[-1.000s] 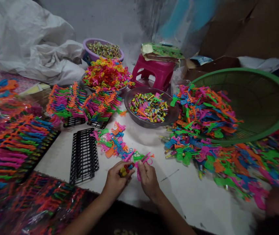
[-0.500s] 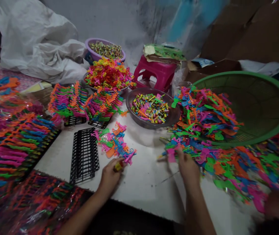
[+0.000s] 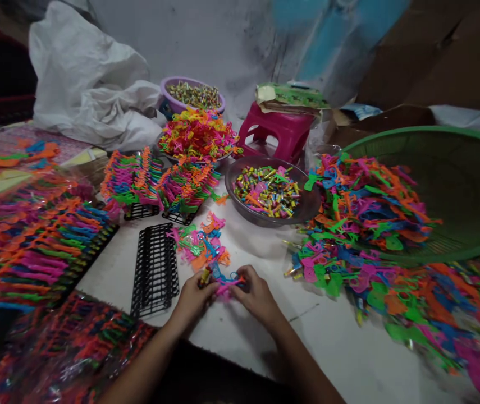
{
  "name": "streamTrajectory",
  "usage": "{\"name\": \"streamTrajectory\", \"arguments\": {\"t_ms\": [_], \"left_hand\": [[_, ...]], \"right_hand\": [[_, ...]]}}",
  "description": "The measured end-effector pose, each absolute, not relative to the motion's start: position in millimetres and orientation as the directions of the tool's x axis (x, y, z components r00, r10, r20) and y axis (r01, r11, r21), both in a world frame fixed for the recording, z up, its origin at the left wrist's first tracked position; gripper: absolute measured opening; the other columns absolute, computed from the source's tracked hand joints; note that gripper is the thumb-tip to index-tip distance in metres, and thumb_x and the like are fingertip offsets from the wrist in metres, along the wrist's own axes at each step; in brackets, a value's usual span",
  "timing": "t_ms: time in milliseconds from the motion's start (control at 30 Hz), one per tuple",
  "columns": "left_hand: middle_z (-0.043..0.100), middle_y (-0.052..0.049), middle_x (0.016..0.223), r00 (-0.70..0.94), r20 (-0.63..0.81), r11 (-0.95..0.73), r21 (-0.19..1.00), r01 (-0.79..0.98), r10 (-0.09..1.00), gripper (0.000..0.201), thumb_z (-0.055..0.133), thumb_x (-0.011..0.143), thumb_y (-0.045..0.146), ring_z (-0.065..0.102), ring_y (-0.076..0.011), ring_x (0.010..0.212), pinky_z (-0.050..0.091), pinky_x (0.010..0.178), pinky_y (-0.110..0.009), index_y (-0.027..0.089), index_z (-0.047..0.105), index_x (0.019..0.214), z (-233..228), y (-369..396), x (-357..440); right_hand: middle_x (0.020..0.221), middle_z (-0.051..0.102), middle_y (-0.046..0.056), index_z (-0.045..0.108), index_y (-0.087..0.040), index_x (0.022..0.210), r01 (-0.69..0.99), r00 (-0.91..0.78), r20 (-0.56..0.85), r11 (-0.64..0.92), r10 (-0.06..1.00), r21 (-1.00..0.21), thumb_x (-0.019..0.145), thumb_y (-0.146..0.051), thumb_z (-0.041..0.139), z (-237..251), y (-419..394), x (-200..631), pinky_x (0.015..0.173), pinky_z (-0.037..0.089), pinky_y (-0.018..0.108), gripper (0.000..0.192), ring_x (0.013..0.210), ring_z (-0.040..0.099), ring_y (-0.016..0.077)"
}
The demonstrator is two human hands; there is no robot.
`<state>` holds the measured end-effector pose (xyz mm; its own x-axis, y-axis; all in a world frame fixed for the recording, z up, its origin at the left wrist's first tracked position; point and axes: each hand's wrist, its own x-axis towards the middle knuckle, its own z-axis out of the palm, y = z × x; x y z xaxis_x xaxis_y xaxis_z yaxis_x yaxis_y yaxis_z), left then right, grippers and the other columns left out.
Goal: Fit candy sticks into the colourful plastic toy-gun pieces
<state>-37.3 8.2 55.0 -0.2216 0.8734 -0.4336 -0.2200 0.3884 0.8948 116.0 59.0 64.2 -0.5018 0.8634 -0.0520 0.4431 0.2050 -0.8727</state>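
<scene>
My left hand (image 3: 195, 294) is closed on a small yellow-and-red tube (image 3: 205, 276), which pokes out above the fingers. Opposite it, my right hand (image 3: 259, 295) pinches one end of a pink plastic toy piece (image 3: 225, 289). The left fingertips come up against the other end, and a bit of orange shows by the right fingers. Just beyond both hands lies a small heap of pink, green, blue and orange pieces (image 3: 200, 247). Left of them rests a black slotted rack (image 3: 155, 269) with bare slots. The fingers cover parts of what I hold.
A bowl of small tubes (image 3: 243, 212) stands ahead. To the right, a green basket (image 3: 467, 224) lies tilted with toy pieces spilling out (image 3: 370, 207). Filled racks (image 3: 189, 188) stand behind, and bagged ones (image 3: 46, 241) at left. A pink stool (image 3: 284, 132) is at the back.
My right hand has moved left from the spilled pile to meet my left hand, and a pink piece is now between them. The view has shifted slightly left.
</scene>
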Motion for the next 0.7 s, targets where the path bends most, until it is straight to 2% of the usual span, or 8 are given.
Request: {"name": "streamTrajectory", "arguments": {"t_ms": [100,167,267,333,400,467,567,700], "left_hand": [[0.042,0.010,0.043,0.023,-0.553,0.500,0.733,-0.461,0.833,0.030,0.070,0.057,0.030,0.031,-0.0014,0.031,0.016,0.031,-0.012,0.017,0.046,0.070,69.0,7.5,-36.6],[0.042,0.009,0.046,0.193,-0.564,0.577,0.654,-0.490,0.803,0.029,0.071,0.057,0.027,0.029,0.0000,0.031,0.012,0.031,-0.013,0.016,0.048,0.073,78.8,8.2,-33.2],[0.045,0.007,0.047,0.338,-0.502,0.605,0.677,-0.419,0.796,0.026,0.069,0.061,0.029,0.030,0.0004,0.032,0.012,0.032,-0.014,0.013,0.053,0.071,89.1,10.0,-25.5],[0.043,0.007,0.042,0.299,-0.470,0.556,0.731,-0.395,0.831,0.028,0.061,0.069,0.039,0.027,-0.0003,0.030,0.013,0.032,-0.015,0.012,0.055,0.073,91.7,10.5,-20.9],[0.044,0.007,0.043,0.184,-0.460,0.493,0.770,-0.405,0.869,0.035,0.052,0.073,0.047,0.026,-0.0006,0.029,0.013,0.032,-0.016,0.013,0.056,0.078,92.0,9.5,-17.8],[0.047,0.006,0.051,0.080,-0.449,0.442,0.805,-0.396,0.890,0.038,0.055,0.071,0.048,0.030,-0.0006,0.030,0.015,0.031,-0.016,0.013,0.055,0.084,91.4,6.8,-15.9],[0.053,0.005,0.062,-0.017,-0.406,0.375,0.857,-0.354,0.914,0.039,0.063,0.065,0.044,0.040,-0.0018,0.035,0.020,0.032,-0.014,0.016,0.052,0.091,90.4,1.7,-13.2],[0.058,0.003,0.068,0.001,-0.359,0.335,0.871,-0.360,0.933,0.031,0.057,0.070,0.044,0.039,-0.0014,0.033,0.020,0.028,-0.013,0.017,0.048,0.083,89.2,-2.1,-8.9]], "right_hand": [[0.089,0.059,0.003,0.041,-0.022,0.116,0.200,-0.651,-0.051,0.107,0.757,-0.974,0.071,-0.033,0.063,87.8,55.6,141.4,0.072,0.046,0.029,0.052,0.076,0.057,0.0146],[0.105,0.055,0.007,0.042,-0.024,0.121,0.175,-0.664,0.049,0.220,0.746,-0.960,0.066,-0.032,0.068,100.5,56.2,152.2,0.082,0.042,0.033,0.061,0.092,0.054,0.0178],[0.110,0.054,0.007,0.060,-0.024,0.102,0.224,-0.633,0.183,0.404,0.752,-0.887,0.066,-0.030,0.068,108.2,58.7,153.4,0.089,0.036,0.037,0.037,0.103,0.047,0.0219],[0.087,0.060,0.006,0.064,-0.022,0.079,0.250,-0.518,0.188,0.358,0.834,-0.900,0.069,-0.031,0.065,106.5,59.8,147.3,0.080,0.041,0.034,0.014,0.087,0.053,0.0196],[0.062,0.054,0.001,0.059,-0.019,0.066,0.241,-0.275,0.105,0.174,0.956,-0.955,0.073,-0.036,0.060,102.5,59.4,138.9,0.061,0.043,0.027,0.019,0.063,0.051,0.0145],[0.052,0.045,-0.003,0.052,-0.018,0.063,0.172,-0.093,-0.019,-0.002,0.996,-0.985,0.076,-0.041,0.054,98.8,56.8,129.5,0.048,0.037,0.023,0.027,0.049,0.043,0.0106],[0.052,0.041,-0.005,0.047,-0.018,0.065,0.098,-0.146,-0.086,-0.072,0.986,-0.993,0.079,-0.043,0.049,96.2,49.5,115.3,0.045,0.033,0.021,0.029,0.047,0.039,0.0086],[0.060,0.045,-0.004,0.048,-0.018,0.073,0.095,-0.193,-0.059,-0.041,0.980,-0.995,0.081,-0.041,0.045,94.0,40.7,104.5,0.051,0.036,0.021,0.024,0.054,0.042,0.0091]]}}
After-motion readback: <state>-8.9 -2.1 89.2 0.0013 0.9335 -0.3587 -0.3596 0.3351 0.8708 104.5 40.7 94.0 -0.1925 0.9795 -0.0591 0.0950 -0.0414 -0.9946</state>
